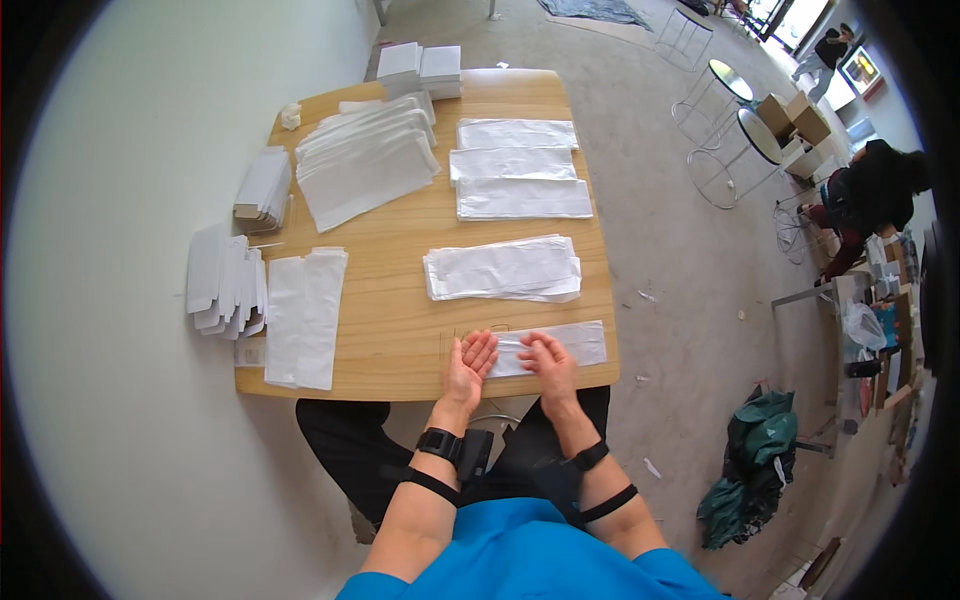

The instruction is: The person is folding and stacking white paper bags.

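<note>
L hand (468,368): palm up, fingers loosely spread & a bit curled, at strip's L end; contact unclear.
R hand (550,372): over strip, fingers bent, slightly blurred; can't tell if pinching.
White folded strip (588,343): flat on wood table (390,300), nr front edge & R corner.
Brown carton (800,117): on floor, far R; contents can't tell.
Dk green bag (755,470): floor, R; contents hidden.
Room: wood shows betw. L hand & L sheet stack (305,318).
</note>
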Tool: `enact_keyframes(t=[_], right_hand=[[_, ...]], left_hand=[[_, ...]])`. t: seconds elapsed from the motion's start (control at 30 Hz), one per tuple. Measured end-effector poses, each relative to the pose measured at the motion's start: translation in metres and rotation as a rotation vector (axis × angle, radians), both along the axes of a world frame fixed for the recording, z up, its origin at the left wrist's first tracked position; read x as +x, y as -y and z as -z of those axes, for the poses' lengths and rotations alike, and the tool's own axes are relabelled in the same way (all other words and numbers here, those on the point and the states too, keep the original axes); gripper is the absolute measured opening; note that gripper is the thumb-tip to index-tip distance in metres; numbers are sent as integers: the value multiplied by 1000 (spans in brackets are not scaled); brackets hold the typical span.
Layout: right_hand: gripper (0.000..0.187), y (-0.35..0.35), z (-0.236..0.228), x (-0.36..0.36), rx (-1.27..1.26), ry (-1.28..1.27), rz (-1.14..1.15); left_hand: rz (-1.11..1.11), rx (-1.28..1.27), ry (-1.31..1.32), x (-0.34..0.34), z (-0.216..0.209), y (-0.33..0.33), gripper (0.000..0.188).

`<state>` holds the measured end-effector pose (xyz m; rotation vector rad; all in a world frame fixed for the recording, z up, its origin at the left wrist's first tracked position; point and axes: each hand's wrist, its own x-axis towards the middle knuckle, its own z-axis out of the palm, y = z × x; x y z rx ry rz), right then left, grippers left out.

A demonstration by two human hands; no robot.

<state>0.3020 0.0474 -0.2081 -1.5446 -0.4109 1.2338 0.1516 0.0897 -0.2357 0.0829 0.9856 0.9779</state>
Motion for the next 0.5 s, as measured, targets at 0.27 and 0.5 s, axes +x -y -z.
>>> enact_keyframes(t=[0.27, 0.5], right_hand=[[24, -5, 20, 6, 199, -363, 374], [31, -3, 65, 4, 261, -400, 42]], left_hand=[[1, -2, -25, 2, 0, -8, 48], [116, 66, -13, 11, 22, -7, 50]])
